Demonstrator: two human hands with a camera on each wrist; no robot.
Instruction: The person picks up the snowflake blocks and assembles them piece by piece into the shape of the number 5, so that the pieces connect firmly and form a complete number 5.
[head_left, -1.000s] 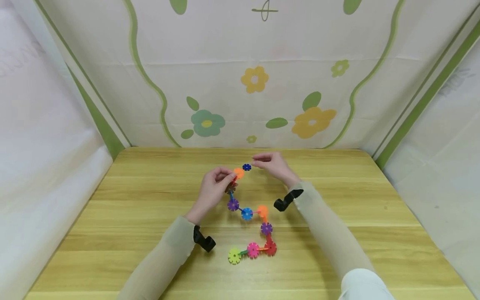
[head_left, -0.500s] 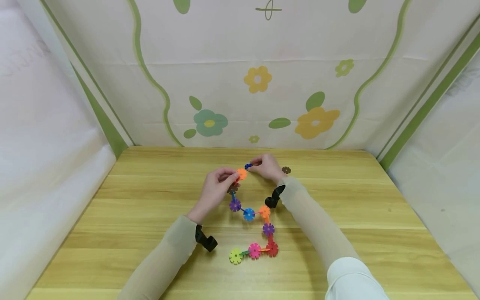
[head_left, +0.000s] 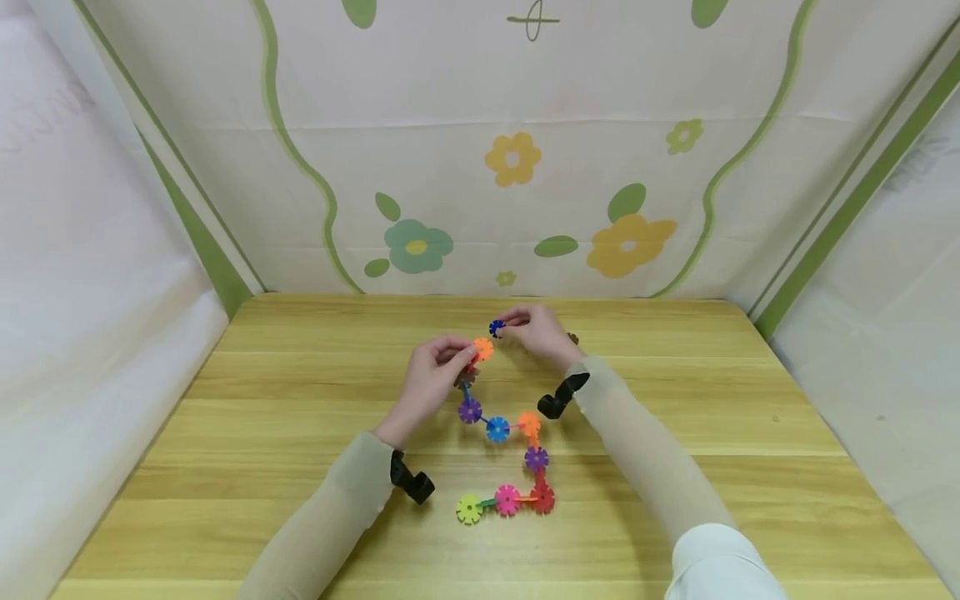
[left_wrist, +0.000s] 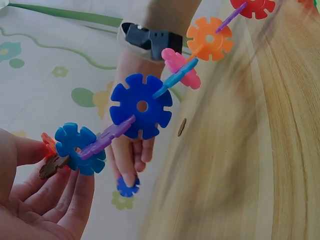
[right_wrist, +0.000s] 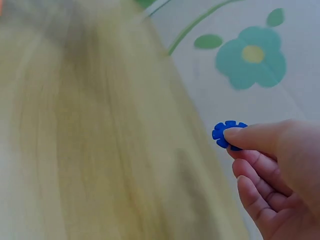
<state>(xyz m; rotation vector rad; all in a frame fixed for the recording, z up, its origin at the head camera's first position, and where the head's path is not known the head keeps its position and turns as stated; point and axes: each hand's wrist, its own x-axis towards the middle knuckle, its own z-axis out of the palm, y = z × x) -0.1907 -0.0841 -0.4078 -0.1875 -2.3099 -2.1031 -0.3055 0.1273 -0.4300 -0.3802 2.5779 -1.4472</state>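
My left hand (head_left: 431,371) pinches the upper end of a chain of notched plastic discs, by an orange disc (head_left: 483,349) and a red one mostly covered by the fingers. From there the chain winds down through a purple disc (head_left: 470,411), a blue disc (head_left: 498,429) and several others to a lime-green disc (head_left: 469,508). In the left wrist view, a brown disc (left_wrist: 54,167) sits close to the left fingertips. Between thumb and finger, my right hand (head_left: 538,333) holds a loose dark blue disc (right_wrist: 227,134), apart from the chain.
Another brown disc (left_wrist: 182,127) lies on the wooden table (head_left: 300,417), partly behind the right hand in the head view. Flower-printed cloth (head_left: 420,167) rises at the table's back edge, with white cloth at both sides. Each wrist wears a black camera mount (head_left: 411,479).
The right hand reached left, took the dark blue disc from the table between thumb and finger, and raised it slightly. My left hand has stayed nearly still with the chain.
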